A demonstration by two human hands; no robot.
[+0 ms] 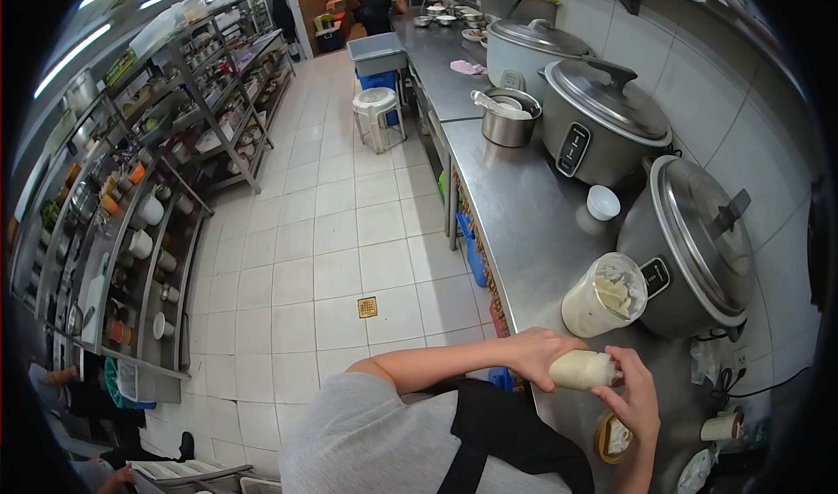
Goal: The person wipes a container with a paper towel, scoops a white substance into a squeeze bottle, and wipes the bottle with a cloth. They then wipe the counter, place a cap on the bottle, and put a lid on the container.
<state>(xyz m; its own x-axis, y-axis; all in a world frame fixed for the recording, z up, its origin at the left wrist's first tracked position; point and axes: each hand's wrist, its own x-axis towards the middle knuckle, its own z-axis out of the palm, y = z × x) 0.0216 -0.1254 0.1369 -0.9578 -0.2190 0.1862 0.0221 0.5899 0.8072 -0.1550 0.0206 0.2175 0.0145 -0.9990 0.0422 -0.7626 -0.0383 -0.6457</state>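
A squeeze bottle [578, 370] filled with something cream-coloured lies tilted sideways between my two hands, over the counter's front edge. Wrapped round its body is my left hand [539, 356], coming in from the left. My right hand [635, 396] closes its fingers and thumb around the bottle's clear top end. Just beyond the bottle stands a clear tub [602, 298], its inner wall smeared with a pale, creamy substance. Below my right hand, partly hidden by the forearm, sits a small brownish-yellow container [604, 442] with white stuff in it.
Along the wall stand large rice cookers [602, 101] with metal lids. A small white bowl [603, 202] and a steel pot [511, 120] rest on the steel counter [497, 188]. Stocked shelves [148, 188] line the left. A stool [377, 114] and a person [381, 1] are farther back.
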